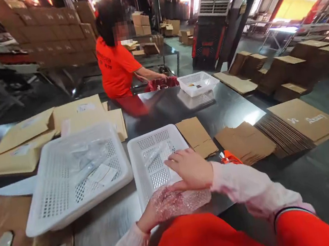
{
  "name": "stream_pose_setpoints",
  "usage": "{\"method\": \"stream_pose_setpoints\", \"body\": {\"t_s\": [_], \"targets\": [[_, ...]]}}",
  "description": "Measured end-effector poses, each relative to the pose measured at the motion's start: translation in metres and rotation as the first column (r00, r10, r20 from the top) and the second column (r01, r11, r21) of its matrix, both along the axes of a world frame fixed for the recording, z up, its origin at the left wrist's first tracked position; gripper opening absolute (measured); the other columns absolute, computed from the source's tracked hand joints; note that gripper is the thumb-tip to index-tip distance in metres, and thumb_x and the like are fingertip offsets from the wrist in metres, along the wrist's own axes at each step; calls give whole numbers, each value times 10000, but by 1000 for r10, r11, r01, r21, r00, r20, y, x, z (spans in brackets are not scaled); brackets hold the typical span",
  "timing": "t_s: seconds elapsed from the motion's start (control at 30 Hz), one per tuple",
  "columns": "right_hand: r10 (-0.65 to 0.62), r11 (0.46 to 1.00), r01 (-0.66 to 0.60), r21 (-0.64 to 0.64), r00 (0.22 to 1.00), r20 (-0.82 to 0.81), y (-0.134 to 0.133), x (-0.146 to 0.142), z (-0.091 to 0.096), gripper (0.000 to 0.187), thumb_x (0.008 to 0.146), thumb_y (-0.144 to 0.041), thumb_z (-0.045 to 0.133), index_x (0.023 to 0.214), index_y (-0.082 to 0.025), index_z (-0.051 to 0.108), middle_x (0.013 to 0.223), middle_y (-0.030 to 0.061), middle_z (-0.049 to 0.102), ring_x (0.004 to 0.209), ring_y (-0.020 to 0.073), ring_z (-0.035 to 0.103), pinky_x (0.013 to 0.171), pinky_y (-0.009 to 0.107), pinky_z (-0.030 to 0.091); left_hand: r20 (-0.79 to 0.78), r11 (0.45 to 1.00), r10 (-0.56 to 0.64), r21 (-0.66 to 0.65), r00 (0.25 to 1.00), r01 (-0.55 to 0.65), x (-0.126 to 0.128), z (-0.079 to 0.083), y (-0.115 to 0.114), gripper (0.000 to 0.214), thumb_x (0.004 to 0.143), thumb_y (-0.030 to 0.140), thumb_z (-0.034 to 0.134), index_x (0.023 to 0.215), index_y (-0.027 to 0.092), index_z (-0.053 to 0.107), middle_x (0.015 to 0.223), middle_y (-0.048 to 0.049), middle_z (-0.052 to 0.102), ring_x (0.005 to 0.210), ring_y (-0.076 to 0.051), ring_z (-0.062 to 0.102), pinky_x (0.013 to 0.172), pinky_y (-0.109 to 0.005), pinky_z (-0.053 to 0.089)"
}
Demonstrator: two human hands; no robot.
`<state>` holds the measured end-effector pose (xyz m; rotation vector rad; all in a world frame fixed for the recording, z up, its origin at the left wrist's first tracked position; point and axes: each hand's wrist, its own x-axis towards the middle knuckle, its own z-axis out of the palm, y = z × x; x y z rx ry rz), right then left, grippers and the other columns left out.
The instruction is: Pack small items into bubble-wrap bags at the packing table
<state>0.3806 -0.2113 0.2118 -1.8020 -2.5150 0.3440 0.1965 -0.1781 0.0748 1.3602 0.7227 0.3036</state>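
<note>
My left hand (157, 213) lies under a sheet of clear bubble wrap (186, 202) at the near edge of the steel table (165, 110), fingers curled into the wrap. My right hand (189, 169) rests on top of the same wrap, fingers bent and pressing down. Both hands hover over the near end of a white perforated plastic tray (154, 158). Whether anything sits inside the wrap I cannot make out. Pale pink sleeves cover both my forearms.
A second white tray (73, 179) holding plastic bags sits tilted at left. Flat cardboard pieces (198, 136) and stacks (304, 121) lie to the right, padded envelopes (26, 140) at the far left. A person in an orange shirt (116, 64) works across the table by another tray (198, 82).
</note>
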Motion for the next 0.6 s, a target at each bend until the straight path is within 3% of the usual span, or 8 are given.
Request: {"method": "stream_pose_setpoints", "body": {"t_s": [0.07, 0.13, 0.2, 0.3, 0.37, 0.43, 0.5, 0.6], "targets": [[17, 961, -24, -274, 999, -27, 18, 13, -12, 488, 731, -441, 766, 1101, -129, 695, 1030, 129, 726, 956, 276, 647, 780, 352, 473, -14, 995, -10, 97, 1000, 11, -2, 3, -3, 445, 748, 575, 694, 929, 169, 695, 975, -88, 726, 939, -239, 638, 866, -348, 493], [5, 886, -73, -458, 989, -149, 26, 22, -29, 229, 771, -335, 738, 910, -154, 757, 810, 53, 743, 768, 191, 658, 666, 265, 433, -40, 985, -14, 173, 999, 20, -4, 6, -5, 461, 747, 605, 666, 852, 158, 703, 884, -76, 724, 847, -215, 631, 794, -317, 484], [-52, 878, -80, -471, 964, -261, 26, 28, -40, 124, 814, -258, 681, 805, -164, 761, 703, 14, 718, 683, 142, 630, 615, 235, 391, -31, 991, -44, 128, 999, 48, -8, 10, -5, 482, 744, 632, 644, 755, 150, 675, 701, -37, 668, 660, -156, 572, 628, -262, 443], [-91, 920, -50, -388, 938, -335, 18, 32, -42, 119, 828, -233, 650, 803, -166, 745, 725, 9, 709, 684, 130, 606, 612, 229, 366, 22, 984, -178, 37, 984, 177, -13, 21, 0, 489, 794, 607, 597, 612, 154, 575, 497, 37, 471, 480, -84, 383, 482, -221, 301], [-65, 937, -65, -343, 933, -354, 15, 31, -37, 131, 849, -224, 612, 810, -171, 725, 757, 12, 704, 701, 133, 593, 626, 233, 363, 22, 958, -253, 144, 967, 248, -14, 32, 5, 447, 850, 522, 569, 590, 158, 557, 503, 36, 463, 492, -87, 381, 486, -222, 306], [-31, 950, -87, -301, 930, -367, 13, 30, -33, 152, 880, -211, 552, 848, -170, 695, 806, 27, 698, 730, 140, 584, 645, 238, 369, -7, 882, -267, 402, 964, 247, -17, 43, 7, 368, 895, 414, 535, 639, 161, 610, 608, -5, 577, 581, -122, 487, 554, -241, 395], [-16, 956, -94, -277, 929, -369, 11, 29, -28, 168, 905, -192, 494, 902, -165, 659, 844, 41, 688, 741, 144, 574, 651, 241, 371, -4, 737, -217, 655, 976, 166, -22, 50, 7, 281, 926, 316, 492, 782, 176, 689, 793, -56, 687, 746, -172, 600, 690, -283, 484], [0, 961, -94, -262, 941, -338, 9, 32, -21, 182, 926, -176, 437, 914, -169, 619, 819, 40, 669, 708, 145, 559, 633, 245, 355, 241, 584, -60, 795, 969, -162, -37, 51, 2, 280, 962, 277, 442, 1015, 212, 709, 971, -95, 719, 951, -217, 654, 858, -355, 517]]}}
